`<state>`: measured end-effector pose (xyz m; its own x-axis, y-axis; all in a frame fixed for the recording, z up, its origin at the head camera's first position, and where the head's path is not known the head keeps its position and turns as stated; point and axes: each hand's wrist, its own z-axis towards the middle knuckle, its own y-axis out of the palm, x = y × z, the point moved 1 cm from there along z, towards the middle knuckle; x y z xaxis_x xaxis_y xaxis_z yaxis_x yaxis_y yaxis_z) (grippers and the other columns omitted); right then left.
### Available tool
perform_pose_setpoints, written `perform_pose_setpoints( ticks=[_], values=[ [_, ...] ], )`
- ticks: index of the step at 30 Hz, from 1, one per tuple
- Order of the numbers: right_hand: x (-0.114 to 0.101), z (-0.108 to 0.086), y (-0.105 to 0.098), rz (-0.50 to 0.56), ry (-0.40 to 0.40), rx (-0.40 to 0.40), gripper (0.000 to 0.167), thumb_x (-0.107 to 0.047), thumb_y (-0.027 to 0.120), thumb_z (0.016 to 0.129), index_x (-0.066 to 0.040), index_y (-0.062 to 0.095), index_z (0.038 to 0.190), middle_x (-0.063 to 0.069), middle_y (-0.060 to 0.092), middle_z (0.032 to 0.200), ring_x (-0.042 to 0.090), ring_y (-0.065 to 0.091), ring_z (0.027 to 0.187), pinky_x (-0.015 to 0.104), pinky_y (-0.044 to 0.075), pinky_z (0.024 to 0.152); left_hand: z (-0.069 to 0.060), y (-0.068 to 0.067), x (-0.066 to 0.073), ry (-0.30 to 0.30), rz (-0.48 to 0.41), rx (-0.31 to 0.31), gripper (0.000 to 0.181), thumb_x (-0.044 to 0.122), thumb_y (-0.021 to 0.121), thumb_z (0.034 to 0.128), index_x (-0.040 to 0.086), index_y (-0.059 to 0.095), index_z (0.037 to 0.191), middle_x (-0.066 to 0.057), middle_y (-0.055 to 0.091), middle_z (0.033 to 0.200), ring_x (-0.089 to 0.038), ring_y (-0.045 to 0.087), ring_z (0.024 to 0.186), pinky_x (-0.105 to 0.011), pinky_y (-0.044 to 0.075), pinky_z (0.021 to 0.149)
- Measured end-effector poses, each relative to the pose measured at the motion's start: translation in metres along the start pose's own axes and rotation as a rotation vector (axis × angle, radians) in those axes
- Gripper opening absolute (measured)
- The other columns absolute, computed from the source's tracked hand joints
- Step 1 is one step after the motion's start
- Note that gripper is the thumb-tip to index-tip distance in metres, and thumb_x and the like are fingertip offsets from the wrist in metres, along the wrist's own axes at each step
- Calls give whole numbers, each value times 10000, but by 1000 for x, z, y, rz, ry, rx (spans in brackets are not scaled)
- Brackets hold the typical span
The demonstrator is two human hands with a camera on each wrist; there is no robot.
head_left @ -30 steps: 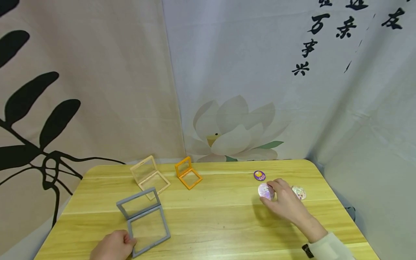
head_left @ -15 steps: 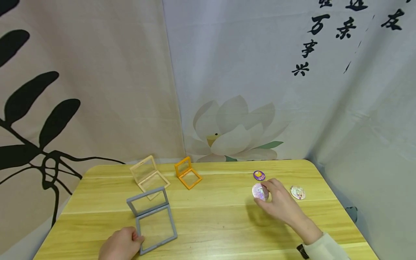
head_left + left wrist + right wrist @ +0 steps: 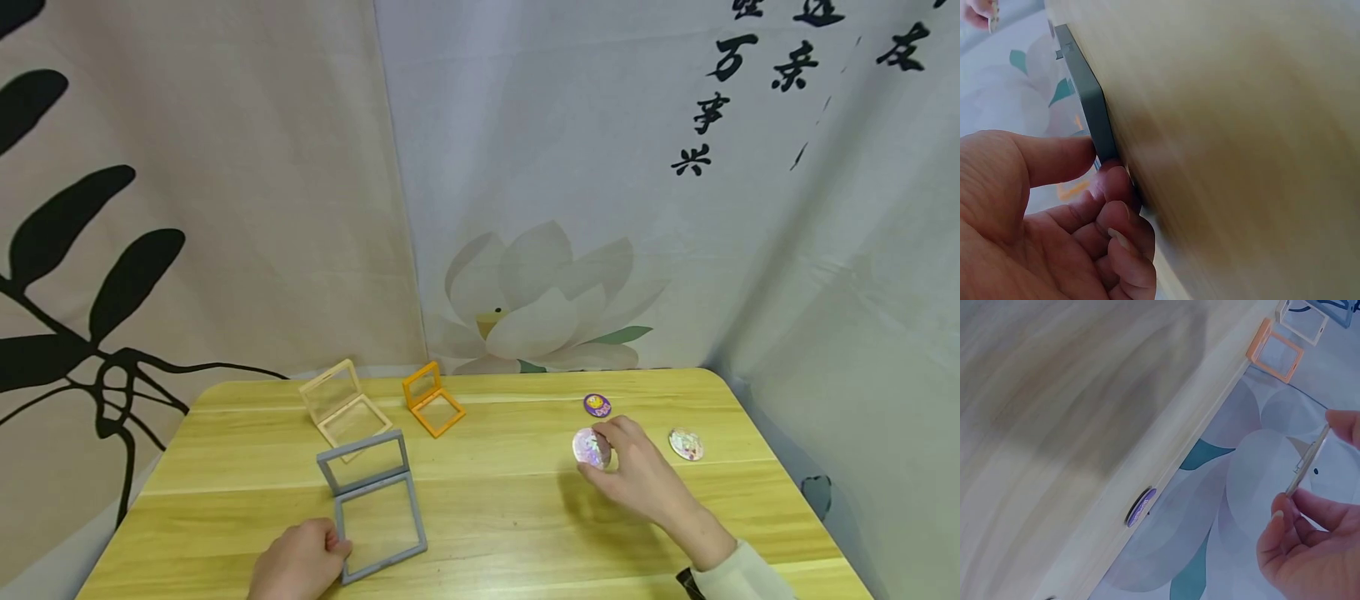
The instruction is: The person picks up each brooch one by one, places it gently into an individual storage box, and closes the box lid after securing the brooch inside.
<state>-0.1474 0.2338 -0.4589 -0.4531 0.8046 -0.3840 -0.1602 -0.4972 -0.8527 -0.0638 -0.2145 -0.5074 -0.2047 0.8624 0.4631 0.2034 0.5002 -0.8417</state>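
My left hand [image 3: 300,560] pinches the near left edge of an open grey hinged frame [image 3: 417,510] with clear panes. In the left wrist view the thumb and fingertips grip the edge of this grey frame [image 3: 1092,106], close to the tabletop. My right hand [image 3: 645,482] holds a shiny pinkish round badge [image 3: 590,448] by its rim, above the table. The right wrist view shows this badge [image 3: 1308,461] edge-on, with a pin fitting on its back. Behind it lies a small purple badge [image 3: 597,406]; a pale patterned badge [image 3: 686,444] is to its right.
Two more open hinged frames stand toward the back: a cream one [image 3: 347,414] partly behind the grey frame, and a small orange one [image 3: 442,427]. A printed cloth [image 3: 540,167] hangs behind the wooden table [image 3: 510,533].
My left hand has moved the grey frame to the right. My right hand has carried the pinkish badge a little to the left, away from the pale badge.
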Motion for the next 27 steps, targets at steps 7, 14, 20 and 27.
perform_pose_setpoints(
  ticks=[7,14,20,27],
  values=[
    [-4,0,4,13,-7,-1,497,-235,892,798,37,689,1161,40,628,1096,170,592,981,413,552,860,2,6,12,34,0,19,368,279,762,936,180,517,680,24,476,618,-174,466,581,-356,341,544],
    [-10,0,7,26,-17,2,500,-243,903,784,25,690,1150,8,611,1074,148,570,971,368,543,831,4,10,23,66,2,30,358,261,776,922,179,522,684,25,488,624,-176,465,580,-355,335,537],
    [-18,0,11,36,-44,7,536,-237,916,772,50,688,1163,29,623,1082,145,585,962,352,556,835,5,13,31,78,-8,26,357,246,777,920,171,521,684,15,478,616,-179,459,568,-348,330,534],
    [-28,-1,17,73,-48,-5,502,-213,910,776,39,690,1151,-9,589,1042,116,558,916,312,538,824,6,16,35,107,-10,38,362,242,787,907,177,519,673,22,480,615,-177,461,574,-348,332,531]
  ],
)
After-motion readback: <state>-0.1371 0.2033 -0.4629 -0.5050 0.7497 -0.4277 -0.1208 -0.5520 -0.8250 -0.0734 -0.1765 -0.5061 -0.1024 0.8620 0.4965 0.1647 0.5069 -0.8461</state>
